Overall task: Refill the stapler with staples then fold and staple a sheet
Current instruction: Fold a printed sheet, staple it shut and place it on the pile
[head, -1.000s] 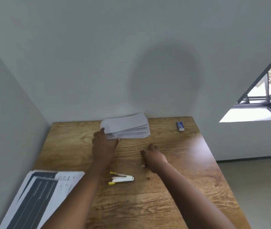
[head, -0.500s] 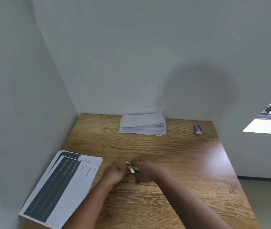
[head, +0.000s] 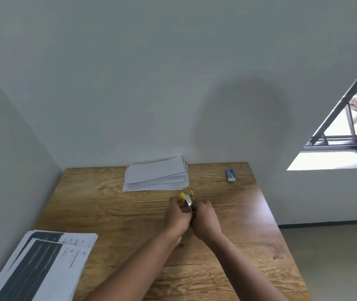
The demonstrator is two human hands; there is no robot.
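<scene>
Nearest, printed sheets [head: 40, 263] lie at the surface's [head: 227, 268] left corner. Mid-surface, I have both hands together: left hand [head: 176, 218] and right hand [head: 204, 220], fingers closed around the stapler [head: 188, 200], raised and seemingly hinged open. I judge refilling is underway; next I need staples, probably from the box [head: 230, 175] beyond, right of the folded stack [head: 155, 177].

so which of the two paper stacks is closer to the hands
The plain white stack at the table's far edge, just beyond the hands. The other stack, printed with dark blocks, lies at the near left corner, farther off.
</scene>
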